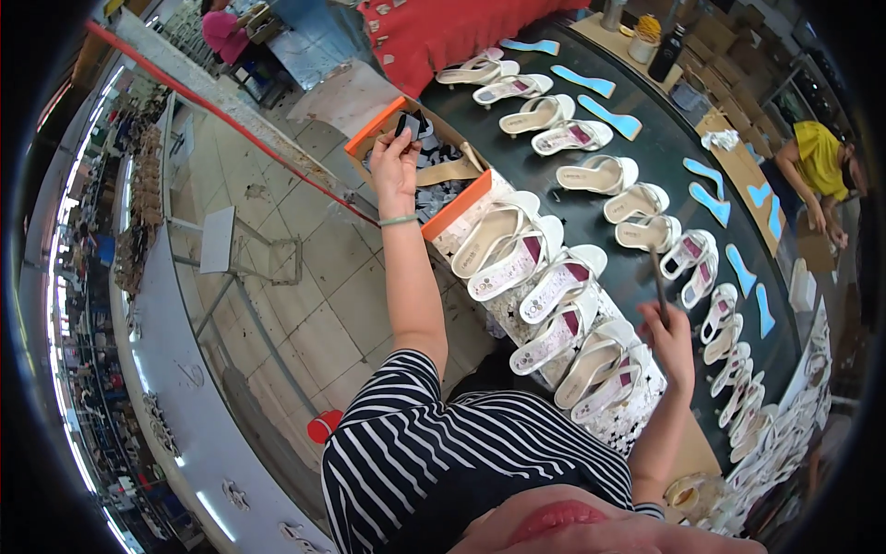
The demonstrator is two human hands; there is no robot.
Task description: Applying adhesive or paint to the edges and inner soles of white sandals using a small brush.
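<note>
A slender, dark stick (659,286) juts from the grasp of the right hand (671,340) near white sandals (649,233) on the dark green desk (651,148), while farther off a small black piece (407,126) is pinched by the left hand (395,164) above an open orange box (458,209).

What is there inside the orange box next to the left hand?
Inside the orange box lie grey and dark pieces and a tan strip. The left hand, pinching a black piece, hides some contents; the bottom is covered.
</note>
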